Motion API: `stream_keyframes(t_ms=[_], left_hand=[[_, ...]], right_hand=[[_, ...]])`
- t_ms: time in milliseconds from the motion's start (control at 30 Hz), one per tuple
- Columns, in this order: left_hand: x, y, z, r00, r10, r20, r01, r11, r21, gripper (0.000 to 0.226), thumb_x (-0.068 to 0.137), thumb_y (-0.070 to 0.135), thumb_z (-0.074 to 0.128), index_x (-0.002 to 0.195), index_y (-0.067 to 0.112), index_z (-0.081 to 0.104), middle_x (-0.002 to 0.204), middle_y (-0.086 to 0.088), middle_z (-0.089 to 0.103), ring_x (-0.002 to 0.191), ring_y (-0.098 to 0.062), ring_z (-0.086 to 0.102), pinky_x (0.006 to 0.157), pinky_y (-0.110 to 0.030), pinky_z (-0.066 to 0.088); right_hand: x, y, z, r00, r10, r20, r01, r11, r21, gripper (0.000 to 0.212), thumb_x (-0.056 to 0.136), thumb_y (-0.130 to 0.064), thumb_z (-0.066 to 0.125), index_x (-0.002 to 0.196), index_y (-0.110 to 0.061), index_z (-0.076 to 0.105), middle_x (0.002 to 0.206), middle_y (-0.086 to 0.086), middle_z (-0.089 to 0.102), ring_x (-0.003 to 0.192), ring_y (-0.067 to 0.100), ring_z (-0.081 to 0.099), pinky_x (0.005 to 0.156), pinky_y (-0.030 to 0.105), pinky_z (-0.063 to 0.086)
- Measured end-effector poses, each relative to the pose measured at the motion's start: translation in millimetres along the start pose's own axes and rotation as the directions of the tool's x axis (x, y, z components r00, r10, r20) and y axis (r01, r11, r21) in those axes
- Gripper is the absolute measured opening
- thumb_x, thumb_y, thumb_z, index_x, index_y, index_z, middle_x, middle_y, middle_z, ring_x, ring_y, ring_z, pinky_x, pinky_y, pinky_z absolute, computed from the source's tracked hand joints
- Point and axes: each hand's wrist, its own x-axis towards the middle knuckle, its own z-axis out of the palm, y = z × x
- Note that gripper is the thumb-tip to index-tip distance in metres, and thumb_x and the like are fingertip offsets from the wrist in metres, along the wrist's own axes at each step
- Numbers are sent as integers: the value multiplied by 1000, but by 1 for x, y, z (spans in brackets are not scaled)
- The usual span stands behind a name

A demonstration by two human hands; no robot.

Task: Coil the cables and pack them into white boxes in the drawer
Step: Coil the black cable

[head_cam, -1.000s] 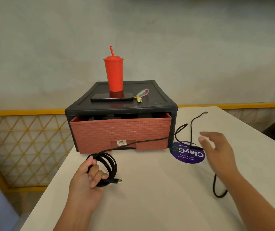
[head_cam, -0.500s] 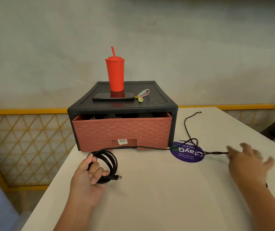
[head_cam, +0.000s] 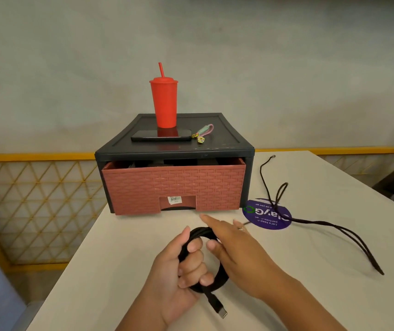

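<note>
My left hand (head_cam: 181, 273) grips a coiled black cable (head_cam: 217, 280) just above the white table (head_cam: 110, 271); one plug end sticks out below my fist. My right hand (head_cam: 236, 249) lies over the right side of the coil, its fingers straight and reaching past it toward the drawer. The rest of the black cable (head_cam: 329, 228) lies loose on the table to the right, doubled back in long loops. The brick-patterned pink drawer (head_cam: 174, 187) sits slightly pulled out of its black case (head_cam: 215, 149). Its inside is dark and no white boxes show.
On the case stand a red cup with a straw (head_cam: 163, 101), a dark phone (head_cam: 161, 136) and a small keyring strap (head_cam: 203, 132). A round purple sticker (head_cam: 266, 215) is on the table beside the case. A yellow lattice railing (head_cam: 38, 199) runs behind and left of the table.
My right hand came back from the far right to the coil, adding another loop. The left hand lifted the coil toward the table's middle, and the loose cable's tail now lies farther right.
</note>
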Motion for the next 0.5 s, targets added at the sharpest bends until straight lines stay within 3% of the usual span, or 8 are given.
stream_keyframes(t_ms=[67, 133, 233, 333, 433, 500], left_hand=[[0, -2, -1, 999, -23, 49, 24, 1000, -17, 41, 82, 39, 59, 52, 13, 48, 31, 5, 22, 24, -8, 18, 38, -25, 33], [1, -2, -5, 992, -37, 124, 43, 998, -43, 37, 68, 34, 75, 54, 11, 50, 30, 4, 26, 25, -10, 19, 40, -27, 37], [2, -3, -8, 973, -39, 230, 58, 995, -76, 38, 55, 25, 88, 57, 10, 53, 32, 3, 31, 30, -12, 18, 45, -30, 41], [4, -5, -11, 956, -49, 289, 67, 996, -52, 35, 60, 27, 86, 60, 10, 55, 36, 3, 35, 30, -11, 32, 52, -30, 43], [9, -4, -20, 898, -82, 433, 89, 996, 4, 23, 85, 31, 65, 75, 12, 61, 53, 2, 51, 45, -11, 47, 72, -31, 47], [10, -1, -26, 890, -80, 448, 59, 996, 61, 24, 96, 31, 50, 85, 13, 62, 70, 1, 59, 59, -12, 53, 87, -31, 45]], right_hand=[[-2, 0, 2, 998, 39, -51, -23, 957, 289, 39, 99, -17, 38, 129, -41, 41, 81, -28, 55, 84, -14, 51, 86, 9, 35], [-2, 2, 5, 992, 103, -71, -56, 874, 482, 41, 98, -11, 38, 113, -49, 48, 64, -23, 54, 63, -3, 51, 68, 11, 41], [0, -1, 6, 991, 96, -92, -24, 810, 586, 25, 96, -24, 41, 106, -44, 52, 59, -23, 53, 53, 1, 43, 55, 16, 39], [1, -5, 2, 983, 121, -140, -9, 786, 618, 18, 89, -32, 42, 99, -36, 57, 63, -29, 58, 50, -3, 49, 52, 10, 36], [1, -4, 3, 970, 140, -198, 0, 815, 579, 23, 95, -17, 45, 90, -35, 59, 67, -33, 59, 60, -7, 55, 56, 7, 38], [1, -3, 4, 963, 135, -233, 15, 837, 547, 24, 95, -19, 47, 85, -36, 60, 71, -29, 62, 67, -6, 57, 62, 6, 39]])
